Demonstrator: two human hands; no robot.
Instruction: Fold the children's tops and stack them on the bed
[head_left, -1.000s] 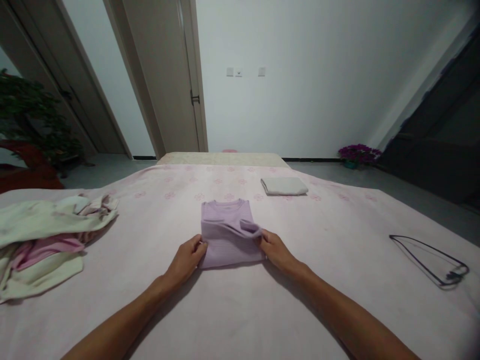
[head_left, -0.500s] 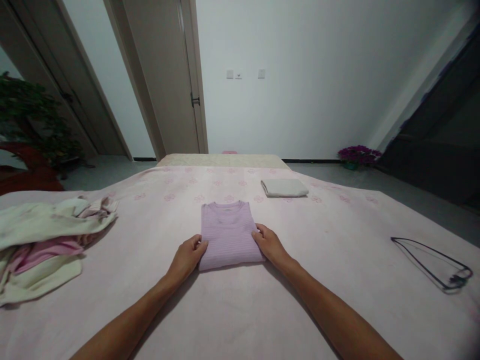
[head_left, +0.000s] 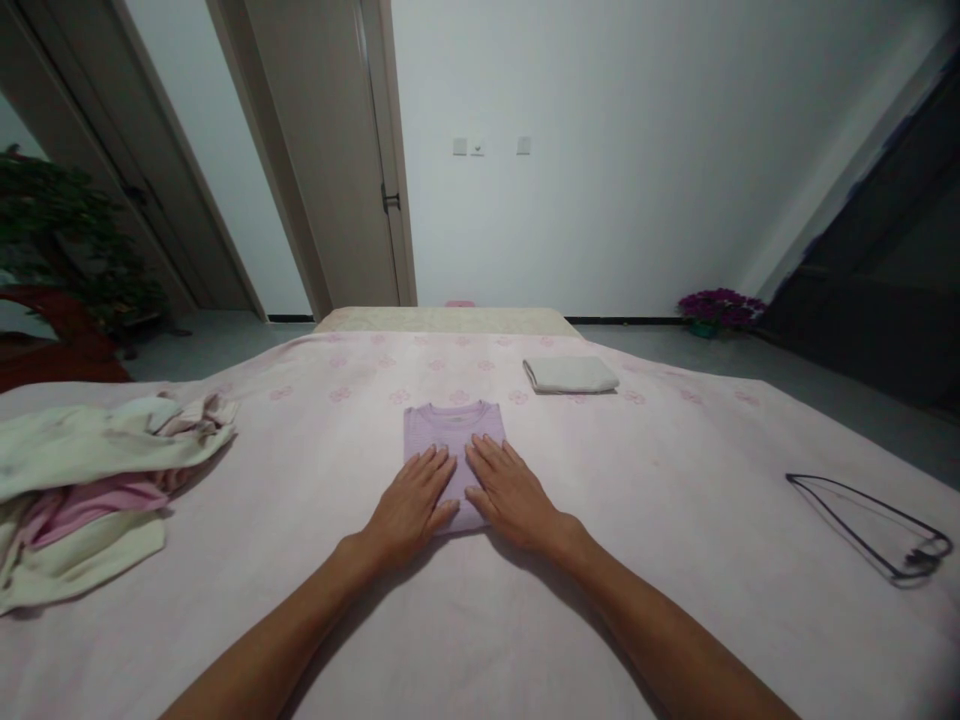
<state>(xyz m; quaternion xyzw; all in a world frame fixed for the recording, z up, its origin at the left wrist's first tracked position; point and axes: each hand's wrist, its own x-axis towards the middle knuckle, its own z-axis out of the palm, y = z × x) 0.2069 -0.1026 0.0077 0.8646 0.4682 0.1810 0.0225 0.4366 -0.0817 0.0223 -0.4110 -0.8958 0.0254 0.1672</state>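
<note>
A light purple shirt (head_left: 453, 425), folded into a neat rectangle with its neckline at the far side, lies flat in front of me. My left hand (head_left: 414, 503) rests palm down on its left half, fingers stretched out. On the right half lies my right hand (head_left: 511, 492), also flat, with the thumb pointing toward the left hand. Both hands cover much of the shirt's middle and near part. Beyond it to the right is a folded whitish cloth (head_left: 571, 375).
A pink flowered sheet (head_left: 480, 640) covers the surface. At left sits a heap of crumpled clothes (head_left: 105, 450); at right lies a black clothes hanger (head_left: 862, 515). Behind stand a door (head_left: 322, 130), a purple flower pot (head_left: 716, 308) and a leafy plant (head_left: 60, 230).
Both hands have let go of the shirt's side edges and moved inward onto its top, now lying flat with fingers extended. The shirt has stayed in about the same place.
</note>
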